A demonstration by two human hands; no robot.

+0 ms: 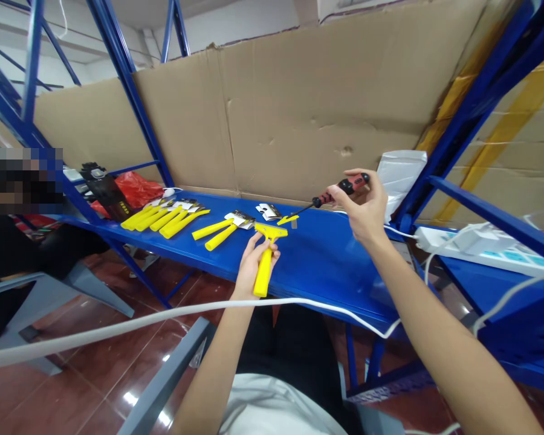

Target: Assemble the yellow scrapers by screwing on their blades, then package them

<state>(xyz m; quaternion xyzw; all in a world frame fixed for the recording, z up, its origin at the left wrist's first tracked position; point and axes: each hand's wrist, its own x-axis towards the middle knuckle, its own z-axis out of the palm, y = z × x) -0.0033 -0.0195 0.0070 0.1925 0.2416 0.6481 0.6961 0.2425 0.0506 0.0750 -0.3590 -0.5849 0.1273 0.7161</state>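
My left hand [250, 264] is closed around the neck of a yellow scraper [263, 277], its wide head pointing away from me. Raised over the right part of the blue table [330, 254], my right hand [369, 208] grips the red and black handle of a screwdriver [351, 183]. The screwdriver's shaft slants down to the left, its tip by a small yellow piece [288, 220] just beyond the scraper head. Whether tip and piece touch, I cannot tell. A white and black card packet [268, 211] lies behind them.
Several yellow scrapers [165, 219] with carded heads lie on the left, two more scrapers [217, 232] nearer. A black bottle-like container [106, 190] and red plastic bag [138, 188] stand behind. White power strips [485, 244] sit right. A white cable [199, 307] crosses before me. A person [18, 254] sits left.
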